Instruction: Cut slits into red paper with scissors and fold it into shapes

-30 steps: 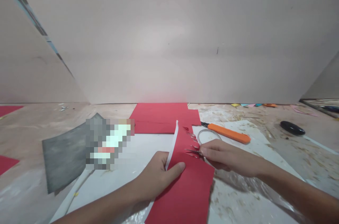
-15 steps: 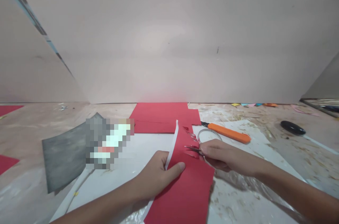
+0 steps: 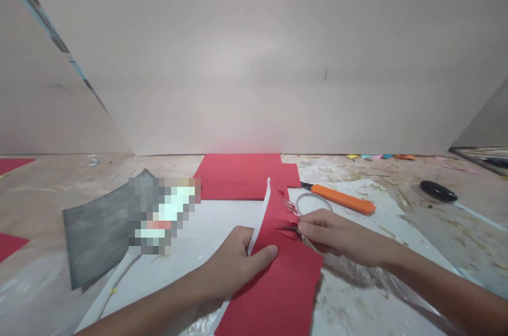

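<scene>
My left hand (image 3: 242, 267) grips a sheet of red paper (image 3: 278, 283) by its left edge, thumb on top and fingers underneath. A white strip (image 3: 264, 211) runs along that edge, and the sheet is tilted up off the table. In my right hand (image 3: 327, 235) is a small pair of scissors (image 3: 290, 228), its thin dark blades pointing left at the sheet's right edge. The handles are hidden by my fingers. Just above the blades, several thin slits with curled slivers (image 3: 290, 205) show in that edge.
Behind lies more red paper (image 3: 242, 172). To the right are an orange utility knife (image 3: 343, 199), a thin round ring (image 3: 313, 196) and a black oval object (image 3: 438, 191). A grey sheet (image 3: 99, 227) and a pixelated device lie left. A pale upright board (image 3: 273, 61) stands behind.
The scissor blades have drawn together, and my right hand has dipped slightly. The red sheet's top edge has shifted a little to the right. My left hand keeps its place.
</scene>
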Motion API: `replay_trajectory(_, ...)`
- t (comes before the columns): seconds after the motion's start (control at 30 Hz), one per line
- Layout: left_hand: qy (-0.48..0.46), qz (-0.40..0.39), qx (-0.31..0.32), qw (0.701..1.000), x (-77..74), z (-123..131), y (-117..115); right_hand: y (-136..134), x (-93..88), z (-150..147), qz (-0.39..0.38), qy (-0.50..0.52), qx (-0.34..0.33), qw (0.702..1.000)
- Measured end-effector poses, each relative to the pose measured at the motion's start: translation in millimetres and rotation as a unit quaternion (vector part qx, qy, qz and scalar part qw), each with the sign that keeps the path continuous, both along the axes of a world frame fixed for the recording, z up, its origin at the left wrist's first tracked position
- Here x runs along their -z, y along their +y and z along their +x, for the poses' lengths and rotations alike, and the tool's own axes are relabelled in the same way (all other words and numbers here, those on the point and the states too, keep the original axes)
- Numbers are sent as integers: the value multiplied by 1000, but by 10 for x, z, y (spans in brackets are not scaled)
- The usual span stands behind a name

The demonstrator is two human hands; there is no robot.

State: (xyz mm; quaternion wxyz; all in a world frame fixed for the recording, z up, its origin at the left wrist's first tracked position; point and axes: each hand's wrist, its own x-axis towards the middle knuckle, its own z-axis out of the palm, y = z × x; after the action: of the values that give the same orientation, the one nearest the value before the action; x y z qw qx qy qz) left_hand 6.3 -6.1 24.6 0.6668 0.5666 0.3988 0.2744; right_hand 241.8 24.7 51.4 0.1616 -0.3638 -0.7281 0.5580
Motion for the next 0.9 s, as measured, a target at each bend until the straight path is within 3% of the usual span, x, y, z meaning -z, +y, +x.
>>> replay_trajectory(0.7,10,0,15,1000,-10,27,-29,-65,167,-98,-107,71,64,990)
replay_trajectory(0.9,-21,-40,29,999,-19,26,-32,-81,163,-101,-109,88,68,988)
